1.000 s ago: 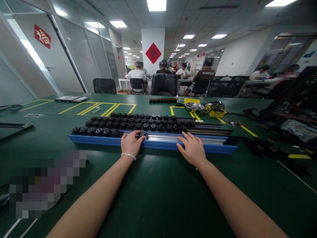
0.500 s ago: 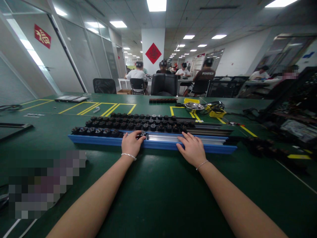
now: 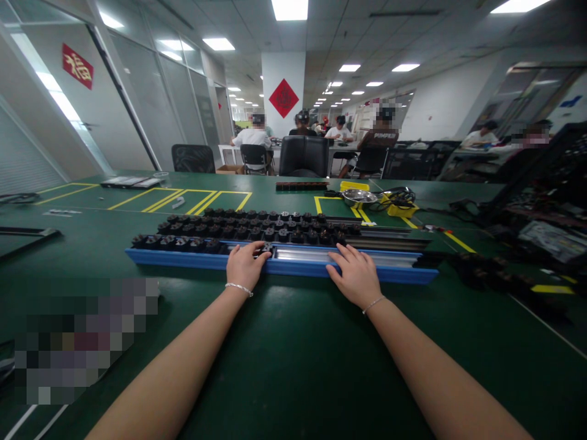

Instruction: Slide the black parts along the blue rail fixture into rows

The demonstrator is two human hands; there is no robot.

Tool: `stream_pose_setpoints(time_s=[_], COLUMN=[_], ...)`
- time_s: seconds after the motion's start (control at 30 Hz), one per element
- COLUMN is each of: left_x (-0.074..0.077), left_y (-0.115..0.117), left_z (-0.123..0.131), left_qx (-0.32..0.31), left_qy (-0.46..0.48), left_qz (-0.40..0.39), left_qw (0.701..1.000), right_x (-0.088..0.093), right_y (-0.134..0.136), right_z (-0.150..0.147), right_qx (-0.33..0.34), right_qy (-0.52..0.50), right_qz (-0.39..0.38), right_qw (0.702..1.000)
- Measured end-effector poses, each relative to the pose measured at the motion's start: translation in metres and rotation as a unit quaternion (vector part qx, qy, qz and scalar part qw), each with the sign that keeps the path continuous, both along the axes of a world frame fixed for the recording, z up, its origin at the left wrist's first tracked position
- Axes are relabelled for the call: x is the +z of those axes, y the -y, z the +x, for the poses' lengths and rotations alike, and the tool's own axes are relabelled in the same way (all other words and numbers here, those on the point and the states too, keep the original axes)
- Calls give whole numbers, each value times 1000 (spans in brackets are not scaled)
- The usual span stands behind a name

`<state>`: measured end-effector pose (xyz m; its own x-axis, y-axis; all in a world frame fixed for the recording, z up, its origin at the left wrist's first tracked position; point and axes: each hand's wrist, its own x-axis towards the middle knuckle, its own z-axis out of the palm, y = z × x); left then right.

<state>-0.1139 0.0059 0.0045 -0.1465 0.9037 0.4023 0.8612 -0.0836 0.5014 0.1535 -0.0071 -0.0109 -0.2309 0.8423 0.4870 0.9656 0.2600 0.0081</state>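
Note:
A long blue channel [image 3: 293, 267] with a silvery inside lies across the green table in front of me. My left hand [image 3: 244, 264] is closed over it at mid-length, thumb and fingers around a black socket module [image 3: 266, 248] that sits in the channel. Left of that hand, several similar black modules [image 3: 181, 243] stand in a row in the same channel. Farther right, my right hand [image 3: 355, 274] grips the channel, its thumb on the near wall and its fingertips by the far wall. Between both hands the bare silvery floor [image 3: 302, 254] of the channel shows.
Behind the channel, more rails carry rows of black modules [image 3: 257, 233]. A metal bowl [image 3: 360, 196] and yellow bins [image 3: 402, 209] stand at the back right. Dark loose parts [image 3: 486, 269] lie at the right. A pixelated object [image 3: 87, 336] lies front left. People sit farther back.
My left hand and the black socket module have shifted very slightly to the right along the channel. My right hand stays where it was.

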Motion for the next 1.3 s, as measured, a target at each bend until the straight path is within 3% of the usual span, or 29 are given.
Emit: stream_pose_setpoints(time_s=[0.33, 0.67, 1.3], left_x=[-2, -4, -6], left_y=[1, 8, 8], left_z=[-1, 0, 2], left_qx=[-12, 43, 12], left_qy=[-12, -86, -87], left_qz=[0, 16, 36], left_qw=[1000, 995, 996], right_x=[-1, 1, 0], right_y=[0, 1, 1], right_z=[0, 0, 0], right_qx=[1, 3, 4], right_qy=[1, 1, -1], right_qz=[1, -5, -2], right_qw=[1000, 1000, 1000])
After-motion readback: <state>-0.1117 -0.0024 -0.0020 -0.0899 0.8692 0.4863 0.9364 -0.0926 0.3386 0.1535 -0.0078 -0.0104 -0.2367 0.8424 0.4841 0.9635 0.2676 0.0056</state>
